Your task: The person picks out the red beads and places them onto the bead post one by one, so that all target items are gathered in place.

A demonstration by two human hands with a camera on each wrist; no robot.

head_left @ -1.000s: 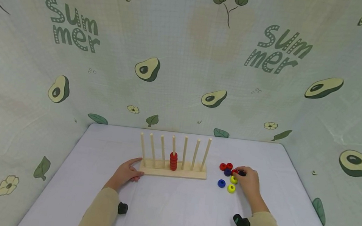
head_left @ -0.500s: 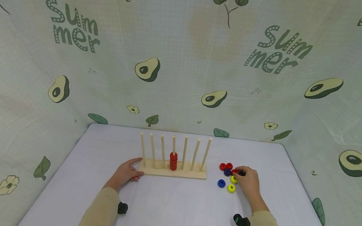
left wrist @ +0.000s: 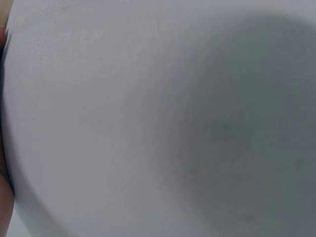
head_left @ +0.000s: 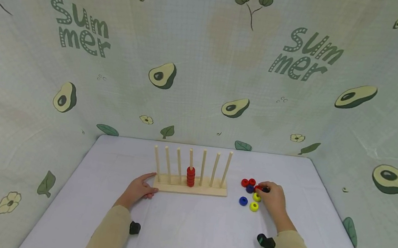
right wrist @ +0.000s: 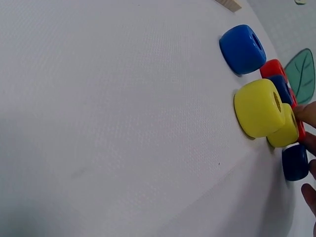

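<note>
In the head view, my left hand holds the left end of a wooden peg stand, thumb at the front edge and index finger at the back. Several upright pegs rise from it, and a stack of red beads sits on the middle one. To the right, my right hand pinches a red bead among loose beads. A dark blue bead lies beneath the fingers in the right wrist view, beside two yellow beads. The left wrist view shows mostly tablecloth, with only a sliver of hand.
Near the right hand lie two more red beads, a dark blue bead and a brighter blue bead. A white cloth covers the table. Behind it hangs a curtain printed with avocados.
</note>
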